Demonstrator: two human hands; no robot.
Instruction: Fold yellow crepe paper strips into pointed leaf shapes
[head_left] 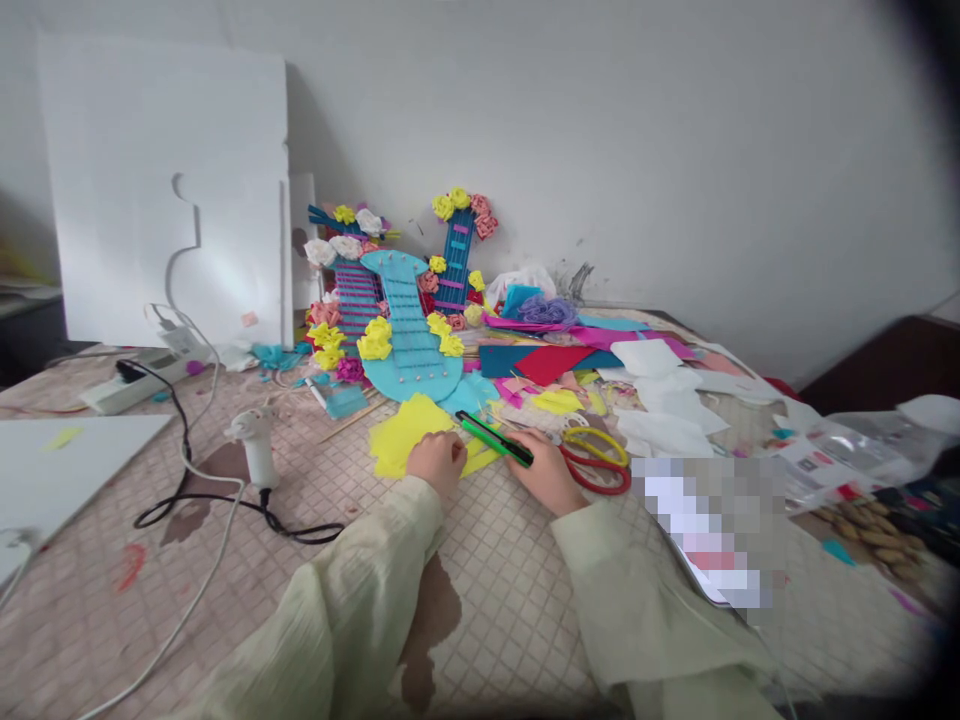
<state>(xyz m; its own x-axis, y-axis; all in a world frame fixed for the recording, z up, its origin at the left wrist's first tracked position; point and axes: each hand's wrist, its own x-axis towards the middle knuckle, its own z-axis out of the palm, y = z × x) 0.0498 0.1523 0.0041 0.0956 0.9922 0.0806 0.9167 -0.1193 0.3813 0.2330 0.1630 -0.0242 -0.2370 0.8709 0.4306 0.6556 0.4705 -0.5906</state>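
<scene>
— White foam board (161,180), flat and stiff with a curved notch cut into its edge, leans on the pale wall; that's the biggest shape. What carries everything?

— Counter (495,560) under a beige quilted cloth with a small diamond pattern and brown stains. Take the turquoise guitar cutout (409,330) as the landmark: foam-like, strung with lines, ringed by crinkled paper roses.

— And in front of it?

— Yellow sheet (409,432), soft and tissue-thin, lies just before the guitar's round body. Left hand (437,462) rests curled on it, its grip folded down against the sheet. Right hand (546,470), to the guitar's lower right, has its grip pinching a slim green-and-black utility knife (495,438), tip over the sheet.

— Anything smaller?

— Scissors (596,458) with yellow and red loops, touching the right hand; a white glue gun (257,440) stands left of the guitar.
</scene>
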